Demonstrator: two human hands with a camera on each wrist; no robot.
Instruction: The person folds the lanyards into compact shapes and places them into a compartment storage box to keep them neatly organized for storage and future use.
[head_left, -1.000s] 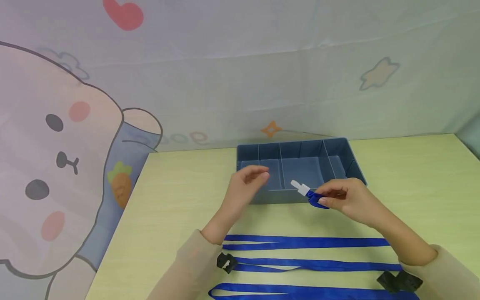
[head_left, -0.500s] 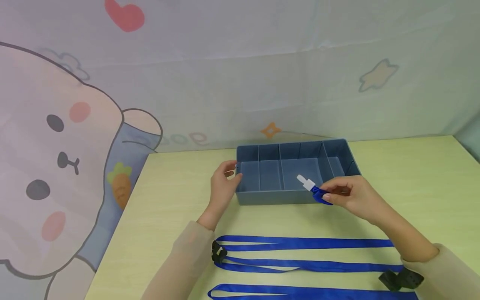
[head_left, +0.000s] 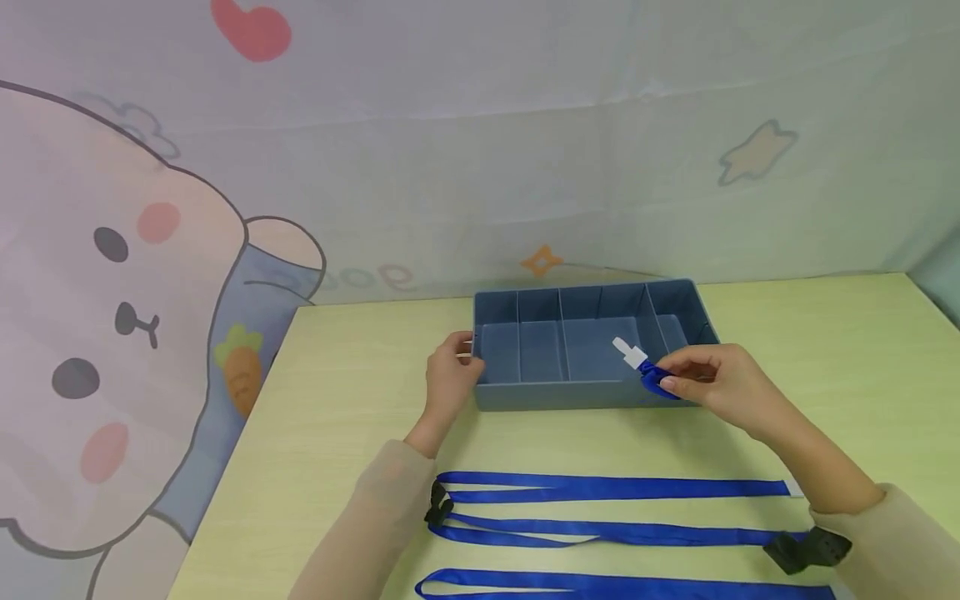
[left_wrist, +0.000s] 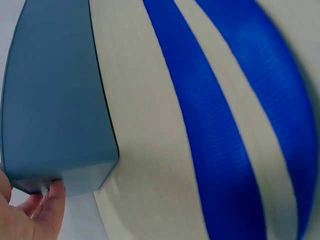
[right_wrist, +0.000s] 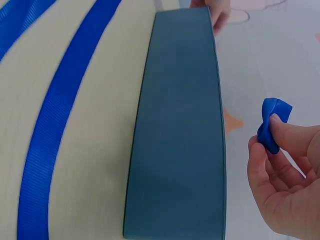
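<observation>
In the head view a grey-blue divided storage box (head_left: 558,397) stands at the back of the table. My left hand (head_left: 452,379) grips its left end, thumb at the rim; the left wrist view shows the fingers (left_wrist: 54,200) against the end wall. Between thumb and fingertips, my right hand (head_left: 723,387) pinches a bunched blue lanyard (head_left: 654,379) with a white plastic clip (head_left: 630,352) pointing up and left, over the box's front right part. In the right wrist view the folded blue ribbon (right_wrist: 272,122) shows between the fingers, its clip hidden.
Several blue lanyards lie stretched in rows in front of the box: a far one (head_left: 615,487), a middle one (head_left: 637,531) and a near one (head_left: 630,583). Behind the table (head_left: 360,375) hangs a printed cloth (head_left: 480,150). Black wrist cameras overlap the lanyards.
My left hand has moved left from over the box's front to its left end and closed on it. The right hand has shifted slightly right and up with the bunched lanyard.
</observation>
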